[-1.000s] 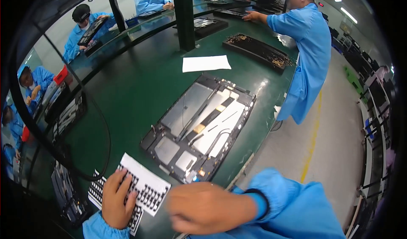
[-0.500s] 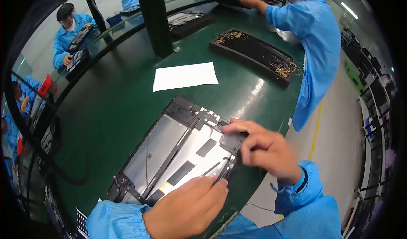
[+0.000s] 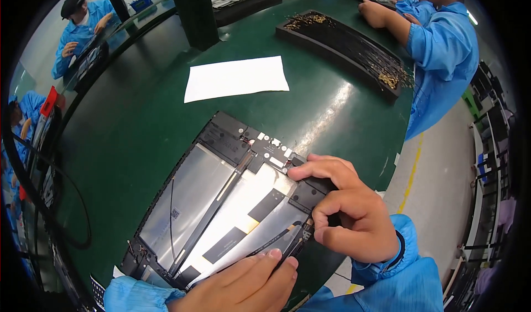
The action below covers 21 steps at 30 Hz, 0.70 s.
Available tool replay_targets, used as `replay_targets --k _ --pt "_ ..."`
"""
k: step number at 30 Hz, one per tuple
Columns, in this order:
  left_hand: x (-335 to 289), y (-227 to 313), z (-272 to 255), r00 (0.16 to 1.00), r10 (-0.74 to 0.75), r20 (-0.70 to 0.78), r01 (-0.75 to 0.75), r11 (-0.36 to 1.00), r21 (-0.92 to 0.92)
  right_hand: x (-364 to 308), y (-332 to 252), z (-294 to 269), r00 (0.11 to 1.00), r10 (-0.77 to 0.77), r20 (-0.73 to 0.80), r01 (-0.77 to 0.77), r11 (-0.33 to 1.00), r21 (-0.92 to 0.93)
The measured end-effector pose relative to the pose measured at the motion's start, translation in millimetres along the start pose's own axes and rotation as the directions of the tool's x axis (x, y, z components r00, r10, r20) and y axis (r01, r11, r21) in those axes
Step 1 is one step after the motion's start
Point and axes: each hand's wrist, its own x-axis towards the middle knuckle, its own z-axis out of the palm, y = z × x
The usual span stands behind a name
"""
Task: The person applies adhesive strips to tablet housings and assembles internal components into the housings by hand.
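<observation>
Your flat black-framed open tablet panel (image 3: 221, 207) lies before you; the white paper sheet (image 3: 237, 77) lies behind it.

Your open panel (image 3: 221, 201) shows a silvery back with black strips, and a small dark code label (image 3: 175, 213) on its left half; beyond the panel lies a blank white sheet (image 3: 237, 78), rectangular, well apart.

The right hand (image 3: 345, 209) is curled, index finger extended to the left and thumb bent beneath it, with its blue-sleeved wrist entering from the lower right. The left hand (image 3: 243, 287) lies flat, fingers together, fingertips pointing toward the right hand.
</observation>
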Motion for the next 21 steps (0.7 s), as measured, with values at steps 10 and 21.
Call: replay_targets --k 10,21 --pt "0.2 1.8 -1.5 0.999 -0.017 0.027 0.017 1.000 -0.019 -1.5 -0.3 2.4 1.000 0.002 -0.016 -0.002 1.000 -0.023" --pt "6.7 -0.5 -7.8 0.998 0.017 0.064 -0.020 0.999 0.049 1.4 -3.2 -1.5 1.000 0.000 0.013 0.001 0.997 -0.075"
